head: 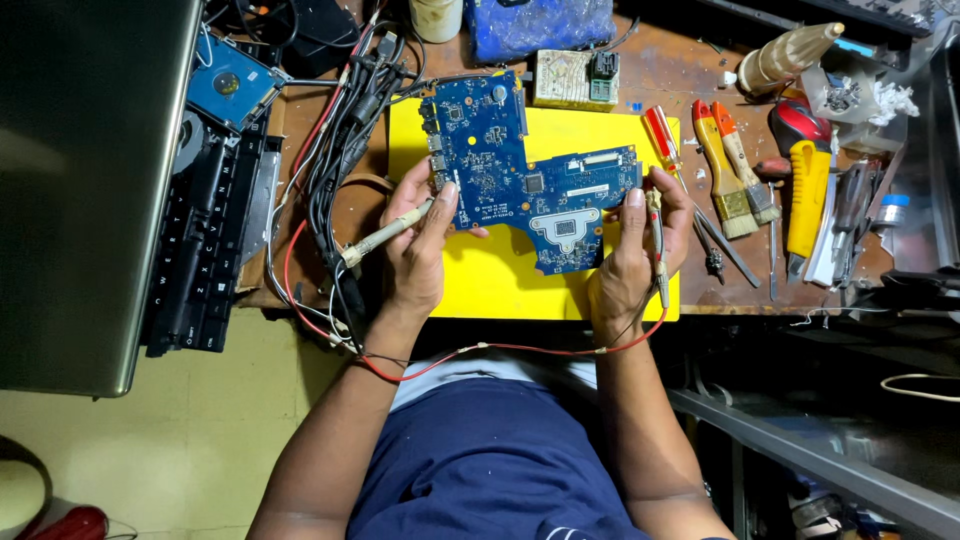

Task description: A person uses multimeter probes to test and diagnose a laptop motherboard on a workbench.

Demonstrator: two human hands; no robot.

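Here, seen from above, a person in a dark blue shirt holds a blue, L-shaped printed circuit board (520, 175) just above a bright yellow rectangular mat (510, 280) on a cluttered brown wooden workbench (670, 70). The left hand (418, 235) grips the board's left edge, thumb on its face, and also pinches a slim cream-coloured test probe (385, 232) between its fingers; the probe slants down and to the left. The right hand (635, 250) clasps the board's right end, thumb on top, with a second slim probe (657, 245) tucked upright against its fingers. A thin red wire (520, 348) runs between the two wrists, sagging below the mat's near edge.

To the left lie a tangle of black and red cables (340, 130), a black keyboard (205, 240) and a closed grey laptop lid (90, 180). To the right of the mat rest a red-handled screwdriver (662, 135), two small orange-handled brushes (730, 170) and a yellow-handled tool (808, 195). A second blue board (232, 82) sits at the upper left.
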